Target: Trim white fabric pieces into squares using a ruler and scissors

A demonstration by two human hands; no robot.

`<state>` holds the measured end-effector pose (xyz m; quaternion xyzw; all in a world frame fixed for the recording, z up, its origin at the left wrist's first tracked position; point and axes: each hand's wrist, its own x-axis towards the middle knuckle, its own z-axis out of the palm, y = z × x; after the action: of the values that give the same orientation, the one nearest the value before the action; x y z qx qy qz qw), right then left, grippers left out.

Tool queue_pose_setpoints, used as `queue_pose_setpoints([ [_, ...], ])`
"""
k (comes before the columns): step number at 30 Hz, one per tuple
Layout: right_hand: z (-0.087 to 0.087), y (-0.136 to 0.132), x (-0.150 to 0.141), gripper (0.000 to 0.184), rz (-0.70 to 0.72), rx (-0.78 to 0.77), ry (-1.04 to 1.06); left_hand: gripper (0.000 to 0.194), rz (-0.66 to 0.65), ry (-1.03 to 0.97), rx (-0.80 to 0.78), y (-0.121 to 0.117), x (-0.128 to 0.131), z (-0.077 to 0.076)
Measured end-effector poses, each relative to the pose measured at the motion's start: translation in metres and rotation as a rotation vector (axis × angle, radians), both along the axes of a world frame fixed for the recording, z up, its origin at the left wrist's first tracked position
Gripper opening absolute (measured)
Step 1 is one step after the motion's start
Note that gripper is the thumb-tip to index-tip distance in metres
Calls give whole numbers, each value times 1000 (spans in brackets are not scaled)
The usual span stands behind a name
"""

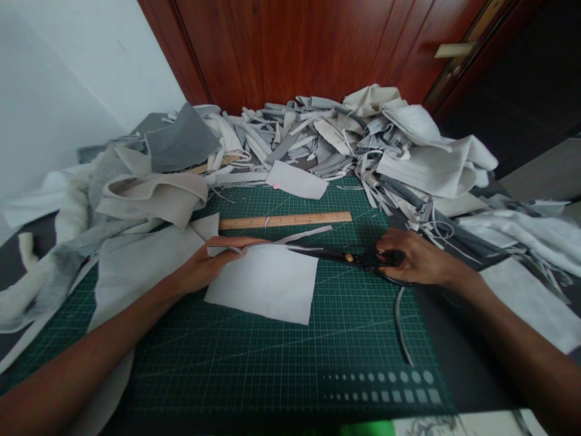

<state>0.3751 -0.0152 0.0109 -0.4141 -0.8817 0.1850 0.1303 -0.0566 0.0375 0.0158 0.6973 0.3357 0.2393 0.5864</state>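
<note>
My right hand [408, 257] is closed around the black handles of a pair of scissors [349, 258], whose blades point left. The blades lie along the upper edge of a pale grey fabric piece [267, 284]. My left hand [213, 263] pinches that piece at its upper left, where the edge is folded up. A narrow cut strip [308, 234] sticks out above the blades. Just beyond lies a wooden ruler [308, 220], and behind it a small light rectangle of fabric [297, 180] with a pink spot.
A green cutting mat [272, 369] covers the middle of the dark table. Scrap strips [290, 133] are heaped along the back before a brown door [295, 48]. Folded fabrics [154, 191] crowd the left, more cloth [431, 166] the right. A thin grey strip [402, 330] lies near my right hand.
</note>
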Motion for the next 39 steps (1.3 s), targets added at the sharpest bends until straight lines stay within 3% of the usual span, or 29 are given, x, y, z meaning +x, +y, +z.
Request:
queue_pose_setpoints([
  [24,-7,0,2,34,59,55,37,35,58,64,-24,-1,-3,-1],
  [32,-9,2,3,26,46,19,52,35,77,73,-75,-4,-1,0],
  [39,-4,-1,-5,24,6,32,-4,40,150,142,-56,-5,-3,-10],
])
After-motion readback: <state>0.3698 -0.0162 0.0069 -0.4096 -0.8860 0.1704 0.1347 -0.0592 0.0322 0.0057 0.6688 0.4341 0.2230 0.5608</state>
